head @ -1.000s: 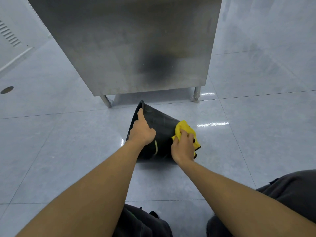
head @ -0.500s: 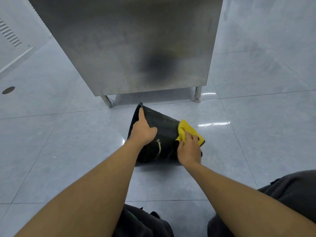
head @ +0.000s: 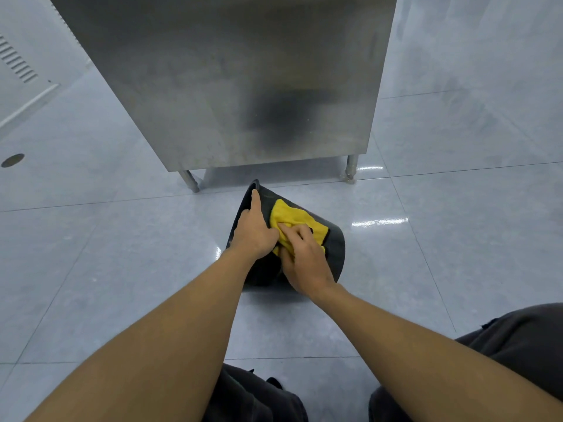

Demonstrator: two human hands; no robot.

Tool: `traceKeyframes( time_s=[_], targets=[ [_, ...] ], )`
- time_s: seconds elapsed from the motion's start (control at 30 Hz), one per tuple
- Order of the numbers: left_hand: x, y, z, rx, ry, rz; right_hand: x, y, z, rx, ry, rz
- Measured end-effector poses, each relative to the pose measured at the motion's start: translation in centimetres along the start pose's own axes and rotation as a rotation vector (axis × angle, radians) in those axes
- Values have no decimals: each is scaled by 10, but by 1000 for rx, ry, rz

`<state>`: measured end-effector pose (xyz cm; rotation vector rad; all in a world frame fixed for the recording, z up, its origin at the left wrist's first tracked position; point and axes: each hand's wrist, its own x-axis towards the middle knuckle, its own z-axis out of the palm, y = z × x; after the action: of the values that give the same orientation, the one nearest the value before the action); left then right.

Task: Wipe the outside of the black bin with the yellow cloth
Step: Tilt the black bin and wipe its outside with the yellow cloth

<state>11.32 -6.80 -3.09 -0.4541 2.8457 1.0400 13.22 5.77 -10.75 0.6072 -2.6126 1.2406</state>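
A black bin lies tipped on its side on the floor, its rim toward the upper left. My left hand holds the bin at the rim, index finger stretched along the edge and the other fingers curled over it. The yellow cloth is spread on the bin's upturned side. My right hand presses the cloth against the bin with its fingers laid over it, right beside my left hand. The near end of the bin is hidden behind both hands.
A stainless steel cabinet on short legs stands just behind the bin. Glossy grey floor tiles surround it. A floor drain sits at far left. My knees in dark trousers are at the bottom.
My right hand slid the yellow cloth from the bin's right side up and left across its top, ending beside my left hand. The left hand kept its hold at the rim.
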Motion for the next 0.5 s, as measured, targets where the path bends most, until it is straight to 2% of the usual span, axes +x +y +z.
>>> traceKeyframes(
  time_s=[0.1, 0.2, 0.27, 0.33, 0.4, 0.5],
  targets=[
    [-2, -1, 0, -12, 26, 37, -4, 11, 1, 10, 61, 155],
    [-6, -5, 5, -71, 66, 81, -8, 30, -2, -2, 114, 459],
    [-8, -7, 6, -56, 58, 52, -13, 44, -7, 3, 91, 692],
    [-9, -7, 6, -24, 52, 39, -20, 51, -11, 19, 51, 817],
    [-8, -6, 5, 8, 54, 37, -23, 49, -11, 10, 37, 786],
    [-5, -4, 5, -31, 51, 7, -17, 35, -7, 4, 69, 569]
  ],
)
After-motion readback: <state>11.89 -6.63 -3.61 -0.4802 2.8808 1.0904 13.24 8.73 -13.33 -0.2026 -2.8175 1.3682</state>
